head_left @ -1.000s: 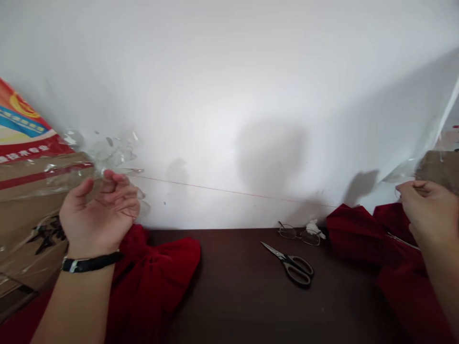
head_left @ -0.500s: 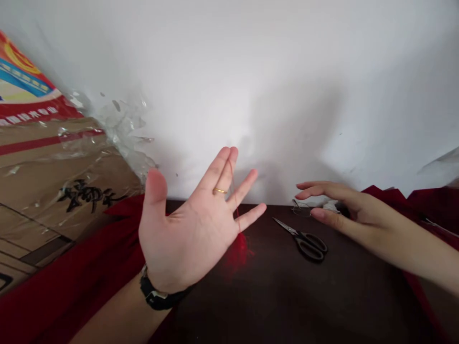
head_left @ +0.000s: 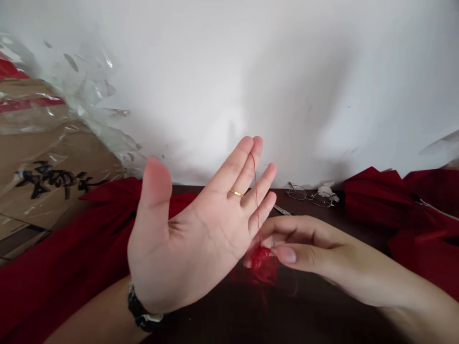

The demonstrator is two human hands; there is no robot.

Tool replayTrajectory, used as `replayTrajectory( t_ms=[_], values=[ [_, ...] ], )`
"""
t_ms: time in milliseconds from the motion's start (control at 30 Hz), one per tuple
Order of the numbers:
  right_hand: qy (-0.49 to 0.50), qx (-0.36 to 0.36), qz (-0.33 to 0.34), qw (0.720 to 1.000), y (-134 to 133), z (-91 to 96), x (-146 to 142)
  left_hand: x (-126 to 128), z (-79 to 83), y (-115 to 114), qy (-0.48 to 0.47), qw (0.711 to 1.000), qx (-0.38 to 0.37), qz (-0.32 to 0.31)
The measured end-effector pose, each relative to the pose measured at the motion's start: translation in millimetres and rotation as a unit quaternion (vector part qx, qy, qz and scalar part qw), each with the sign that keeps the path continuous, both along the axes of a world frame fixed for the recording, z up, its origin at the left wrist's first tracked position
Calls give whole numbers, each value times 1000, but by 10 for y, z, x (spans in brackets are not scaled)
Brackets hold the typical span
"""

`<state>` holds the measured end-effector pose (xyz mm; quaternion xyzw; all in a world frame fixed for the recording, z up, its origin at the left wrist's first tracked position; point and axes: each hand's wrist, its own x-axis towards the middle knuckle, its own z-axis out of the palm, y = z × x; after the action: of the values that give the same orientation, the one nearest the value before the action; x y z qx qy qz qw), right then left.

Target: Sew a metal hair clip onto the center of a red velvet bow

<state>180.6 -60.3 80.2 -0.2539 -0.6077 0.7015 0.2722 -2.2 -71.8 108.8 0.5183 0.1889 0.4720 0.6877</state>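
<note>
My left hand (head_left: 201, 234) is raised palm toward me, thumb stretched out wide. Its index and middle fingertips press together, with a red thread (head_left: 255, 181) caught between them. The thread runs down past the ring and little fingers to a loose red thread bundle (head_left: 264, 265), which is blurred at its lower end. My right hand (head_left: 308, 246) closes round that bundle, thumb in front and fingers behind; its fingertips are partly hidden. Behind the hands, only the blade tips of the scissors (head_left: 282, 210) show.
Wire-framed glasses (head_left: 297, 192) and crumpled white tissue (head_left: 327, 190) lie at the back of the dark table (head_left: 222, 320), by a white wall (head_left: 201, 71). Dark red cloth (head_left: 373, 200) lies on both sides. A plastic-wrapped cardboard box (head_left: 32, 143) stands at the left.
My right hand has moved left, from beside the glasses to the red thread bundle, covering most of the scissors. My left hand sits slightly farther right, and the view has shifted right.
</note>
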Motion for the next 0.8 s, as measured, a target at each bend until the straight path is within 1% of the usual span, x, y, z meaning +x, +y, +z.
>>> replayTrajectory(
  t_ms=[67, 200, 333, 433, 533, 600, 700, 733, 767, 800],
  values=[
    [-4, 11, 2, 1000, 7, -19, -3, -6, 6, 24, 19, 1000, 0, 17],
    [4, 21, 2, 1000, 29, -55, -1, -34, 48, 69, 61, 995, -5, 80],
    [-13, 41, 0, 999, 50, -51, -8, -82, 98, 81, 66, 993, -3, 102],
    [-35, 63, 1, 997, 49, -28, -8, -113, 130, 74, 72, 989, 6, 128],
    [-44, 68, 6, 997, 50, 7, 20, -127, 146, 100, 93, 983, 23, 155],
    [-33, 63, -1, 997, 56, 47, 63, -134, 125, 162, 109, 978, 43, 173],
    [25, 38, -19, 999, 58, 144, 163, -173, 30, 320, 160, 964, 102, 188],
    [51, 20, -27, 998, 55, 182, 208, -197, -9, 380, 192, 954, 133, 189],
    [68, 8, -36, 997, 49, 219, 262, -228, -45, 438, 236, 937, 168, 193],
    [59, 22, -62, 996, 42, 254, 327, -263, -74, 493, 291, 912, 209, 202]
  ],
)
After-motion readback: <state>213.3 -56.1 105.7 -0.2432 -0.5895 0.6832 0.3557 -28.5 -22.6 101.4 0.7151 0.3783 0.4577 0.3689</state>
